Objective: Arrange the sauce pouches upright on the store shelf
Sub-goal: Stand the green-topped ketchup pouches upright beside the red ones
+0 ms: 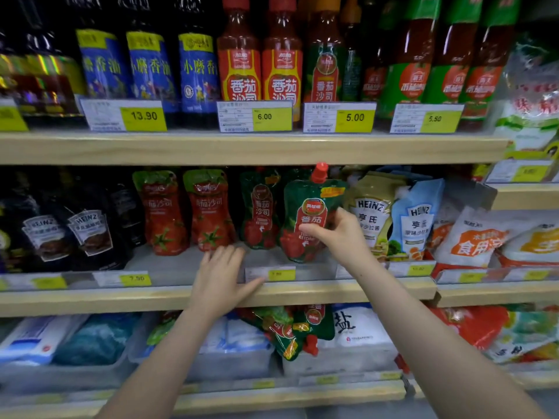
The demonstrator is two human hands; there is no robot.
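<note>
My right hand grips a green ketchup pouch with a red cap, holding it upright at the front of the middle shelf. Just behind and left of it stands a second green pouch, upright. Two red tomato pouches stand upright further left. My left hand rests flat with straight fingers on the shelf's front edge, holding nothing. Several green pouches lie in a heap on the shelf below.
Black Heinz pouches stand at the left of the middle shelf, and Heinz salad dressing pouches lean at the right. Sauce bottles fill the top shelf. Salt bags and bins sit on the bottom shelf. Price tags line the shelf edges.
</note>
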